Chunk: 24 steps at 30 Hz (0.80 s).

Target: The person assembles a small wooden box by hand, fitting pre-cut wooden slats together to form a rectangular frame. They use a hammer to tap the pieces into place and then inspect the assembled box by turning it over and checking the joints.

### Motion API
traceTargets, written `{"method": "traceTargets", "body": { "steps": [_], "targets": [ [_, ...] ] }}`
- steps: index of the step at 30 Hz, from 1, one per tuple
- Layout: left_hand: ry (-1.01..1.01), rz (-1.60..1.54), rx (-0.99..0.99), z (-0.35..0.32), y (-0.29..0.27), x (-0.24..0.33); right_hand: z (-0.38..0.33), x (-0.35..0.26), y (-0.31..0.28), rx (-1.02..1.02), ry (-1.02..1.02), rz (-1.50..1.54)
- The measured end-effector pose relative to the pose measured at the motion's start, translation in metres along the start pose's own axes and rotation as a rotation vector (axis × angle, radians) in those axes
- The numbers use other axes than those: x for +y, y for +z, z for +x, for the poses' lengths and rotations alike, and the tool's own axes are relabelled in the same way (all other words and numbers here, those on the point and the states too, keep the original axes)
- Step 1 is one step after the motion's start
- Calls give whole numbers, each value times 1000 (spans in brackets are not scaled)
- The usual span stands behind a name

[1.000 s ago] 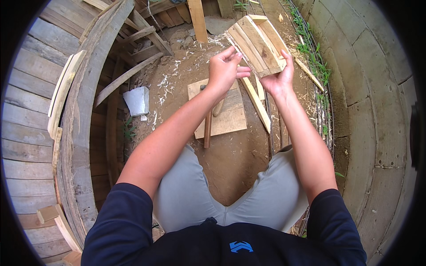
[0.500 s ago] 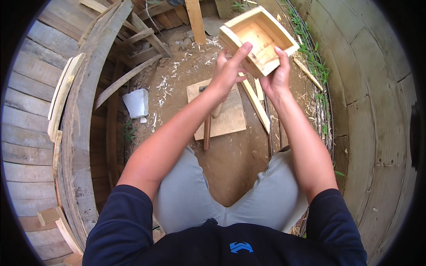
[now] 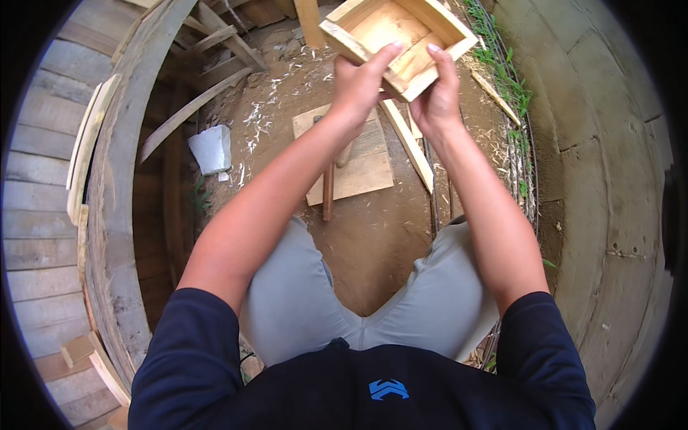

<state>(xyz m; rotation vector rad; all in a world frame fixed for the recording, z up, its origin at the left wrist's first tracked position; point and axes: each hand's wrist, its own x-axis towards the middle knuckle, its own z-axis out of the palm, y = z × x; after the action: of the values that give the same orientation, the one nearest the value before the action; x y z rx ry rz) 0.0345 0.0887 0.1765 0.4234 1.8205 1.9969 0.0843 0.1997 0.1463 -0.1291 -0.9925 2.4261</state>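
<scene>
Since a second ago I've turned the wooden box (image 3: 396,37) open side up and raised it; left hand (image 3: 360,84) and right hand (image 3: 435,99) both clamped on its near wall; sides look joined; board (image 3: 351,154) and hammer (image 3: 331,179) lie untouched on the dirt below.

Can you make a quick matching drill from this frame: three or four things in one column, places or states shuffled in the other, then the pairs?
Things:
1. wooden box
2. flat board
3. white container
4. thin wooden slat

Places or states:
A. on the dirt by the curved plank wall, to the person's left
B. held up with its open side facing the camera, between the left hand and the right hand
C. lying on the dirt ahead of the knees, a long-handled tool on top of it
D. on the ground just right of the flat board, at a slant

Pairs: 1-B, 2-C, 3-A, 4-D
</scene>
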Motion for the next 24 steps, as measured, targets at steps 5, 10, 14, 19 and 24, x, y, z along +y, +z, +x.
{"method": "traceTargets", "body": {
  "steps": [5, 10, 14, 19, 24],
  "targets": [
    [-111, -64, 9, 5, -7, -9, -4, 17, 0, 36, -81, 19],
    [-168, -173, 19, 2, -17, -4, -17, 31, 19, 201, -122, 5],
    [-183, -140, 19, 4, -19, -2, -7, 35, 13, 200, -129, 7],
    [-27, 6, 109, 23, -18, -36, -6, 12, 6, 27, 69, 93],
    [-5, -87, 306, 8, 16, -33, -12, 6, -5, 134, 127, 22]
  ]
}}
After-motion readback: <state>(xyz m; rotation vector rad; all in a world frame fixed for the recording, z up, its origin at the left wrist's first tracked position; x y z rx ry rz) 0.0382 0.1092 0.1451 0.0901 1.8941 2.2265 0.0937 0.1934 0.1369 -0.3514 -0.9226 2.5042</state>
